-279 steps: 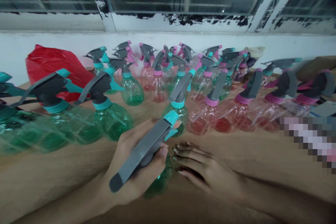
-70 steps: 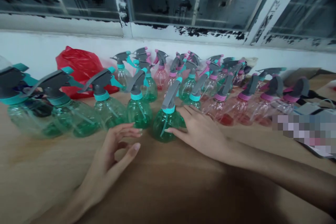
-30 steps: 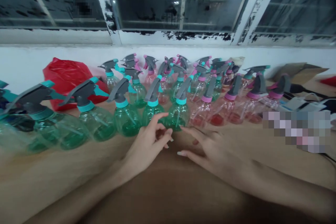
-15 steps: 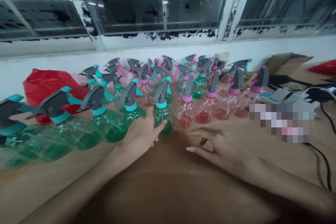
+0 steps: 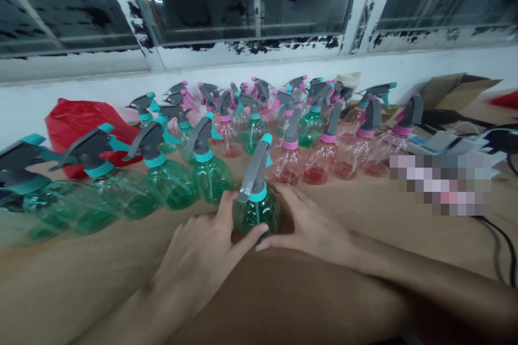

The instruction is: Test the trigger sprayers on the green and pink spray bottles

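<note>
A green spray bottle (image 5: 258,209) with a turquoise collar and grey trigger head stands upright in front of me, liquid in its base. My left hand (image 5: 202,245) is closed round its left side, thumb across the front. From the right, my right hand (image 5: 318,223) curls round the same bottle, its fingertips partly hidden behind it and its thumb near the left thumb. Just behind, a row of green spray bottles (image 5: 212,178) runs to the left. Pink spray bottles (image 5: 288,164) with grey heads stand in a row to the right.
More green and pink spray bottles crowd the back of the wooden table (image 5: 408,226). A red plastic bag (image 5: 87,116) lies at the back left. Cardboard (image 5: 455,91), a white power strip (image 5: 445,143) and black cables (image 5: 502,237) are on the right. Windows rise behind.
The green bottle has come out of the row toward me, held by my left hand. My right hand has moved from beside it onto its right side.
</note>
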Demonstrator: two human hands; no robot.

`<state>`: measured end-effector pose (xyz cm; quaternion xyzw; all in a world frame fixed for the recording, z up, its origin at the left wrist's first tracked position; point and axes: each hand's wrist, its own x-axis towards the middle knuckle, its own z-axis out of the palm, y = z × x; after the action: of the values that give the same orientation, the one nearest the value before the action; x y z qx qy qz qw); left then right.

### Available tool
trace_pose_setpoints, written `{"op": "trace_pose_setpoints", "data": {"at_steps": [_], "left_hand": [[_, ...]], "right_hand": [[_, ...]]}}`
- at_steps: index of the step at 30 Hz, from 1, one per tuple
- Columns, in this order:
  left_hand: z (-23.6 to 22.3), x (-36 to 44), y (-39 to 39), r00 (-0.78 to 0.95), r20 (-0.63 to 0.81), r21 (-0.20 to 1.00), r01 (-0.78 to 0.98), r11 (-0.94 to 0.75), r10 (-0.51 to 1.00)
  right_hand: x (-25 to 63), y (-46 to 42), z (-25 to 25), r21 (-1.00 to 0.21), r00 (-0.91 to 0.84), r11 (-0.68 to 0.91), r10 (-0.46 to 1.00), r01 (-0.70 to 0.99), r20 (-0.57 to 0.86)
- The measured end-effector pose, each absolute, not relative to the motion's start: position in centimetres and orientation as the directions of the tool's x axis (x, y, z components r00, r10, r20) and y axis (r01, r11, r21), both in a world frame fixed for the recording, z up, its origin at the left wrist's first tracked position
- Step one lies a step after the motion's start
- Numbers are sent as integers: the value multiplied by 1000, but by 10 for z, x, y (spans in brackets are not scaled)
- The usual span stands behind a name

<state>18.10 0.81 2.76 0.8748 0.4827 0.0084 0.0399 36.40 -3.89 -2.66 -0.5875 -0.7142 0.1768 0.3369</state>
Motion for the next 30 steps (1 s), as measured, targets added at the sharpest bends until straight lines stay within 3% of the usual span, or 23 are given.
{"op": "trace_pose_setpoints", "data": {"at_steps": [3,6,13,18,22,26,30], "left_hand": [[32,175,6,544,44,115,830,-545,838],[34,174,13,564,204,203,775,-599,800],[29,195,26,626,377,630,367,-684,683],[22,207,28,595,388,789,180,-587,704],[23,205,33,609,319,824,200,-529,727],[25,200,39,591,316,757,315,-573,742],[26,195,48,594,338,670,392,-630,730]], "right_hand": [[355,-38,-26,-691,-94,240,966,682,242],[348,-39,-26,-699,-94,266,957,664,275],[329,-43,-35,-646,-95,354,912,676,400],[325,-38,-47,-564,-157,463,848,683,506],[345,-33,-56,-448,-281,480,853,754,440],[376,-34,-67,-337,-402,505,854,795,331],[397,-34,-74,-285,-415,488,865,825,282]]}}
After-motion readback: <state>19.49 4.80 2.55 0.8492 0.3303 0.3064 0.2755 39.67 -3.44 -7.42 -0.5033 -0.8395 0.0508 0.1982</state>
